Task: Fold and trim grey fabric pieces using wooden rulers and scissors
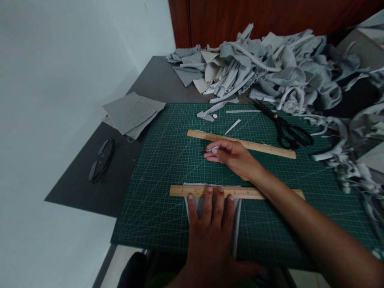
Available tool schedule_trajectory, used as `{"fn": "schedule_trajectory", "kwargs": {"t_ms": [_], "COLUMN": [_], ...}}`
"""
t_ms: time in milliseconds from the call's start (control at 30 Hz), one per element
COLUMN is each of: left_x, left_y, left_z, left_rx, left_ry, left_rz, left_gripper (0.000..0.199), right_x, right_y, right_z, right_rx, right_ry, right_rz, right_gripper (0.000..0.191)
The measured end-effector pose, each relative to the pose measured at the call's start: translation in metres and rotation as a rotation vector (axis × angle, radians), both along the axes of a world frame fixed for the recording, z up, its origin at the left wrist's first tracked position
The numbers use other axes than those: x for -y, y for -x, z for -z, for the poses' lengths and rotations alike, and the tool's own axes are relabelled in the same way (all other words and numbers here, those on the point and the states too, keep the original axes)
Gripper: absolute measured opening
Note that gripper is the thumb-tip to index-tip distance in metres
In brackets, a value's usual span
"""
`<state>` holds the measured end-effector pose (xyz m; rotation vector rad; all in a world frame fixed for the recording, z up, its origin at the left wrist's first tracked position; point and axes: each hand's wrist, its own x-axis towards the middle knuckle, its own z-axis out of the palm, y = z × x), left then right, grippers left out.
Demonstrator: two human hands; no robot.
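Note:
My left hand [210, 228] lies with fingers spread, its fingertips pressing on a wooden ruler [177, 191]. Under the ruler and palm is a strip of grey fabric [237, 220], its top edge showing just beyond the ruler. My right hand [229, 156] is above the green mat, fingers curled round a small pale blue piece [213, 148]. Just beyond that hand a second wooden ruler [270, 149] lies slightly slanted.
Black scissors [283, 126] lie at the mat's right. Thin fabric scraps [219, 107] and a pink disc [215, 116] are near the back. Grey cloths [130, 114] and eyeglasses [102, 160] lie left. A heap of fabric pieces [255, 64] fills the back.

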<state>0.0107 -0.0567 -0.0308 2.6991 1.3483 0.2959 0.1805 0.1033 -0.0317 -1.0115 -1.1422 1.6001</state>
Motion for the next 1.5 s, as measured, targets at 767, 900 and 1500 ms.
{"fn": "schedule_trajectory", "kwargs": {"t_ms": [767, 900, 1500], "left_x": [0.0019, 0.0021, 0.0044], "left_y": [-0.0018, -0.0012, 0.0011], "left_z": [0.0048, 0.0043, -0.0022], "left_rx": [-0.06, -0.053, 0.008], "left_ry": [-0.094, -0.092, 0.061], "left_rz": [-0.005, 0.003, 0.003], "left_gripper": [0.123, 0.123, 0.126], "right_x": [-0.0009, -0.0001, 0.0029], "right_y": [0.0002, 0.0006, 0.0084], "right_z": [-0.0019, -0.0006, 0.0001], "right_rx": [0.058, 0.054, 0.15], "right_ry": [0.004, -0.025, -0.131], "right_rz": [0.026, 0.015, 0.015], "right_gripper": [0.042, 0.039, 0.035]}}
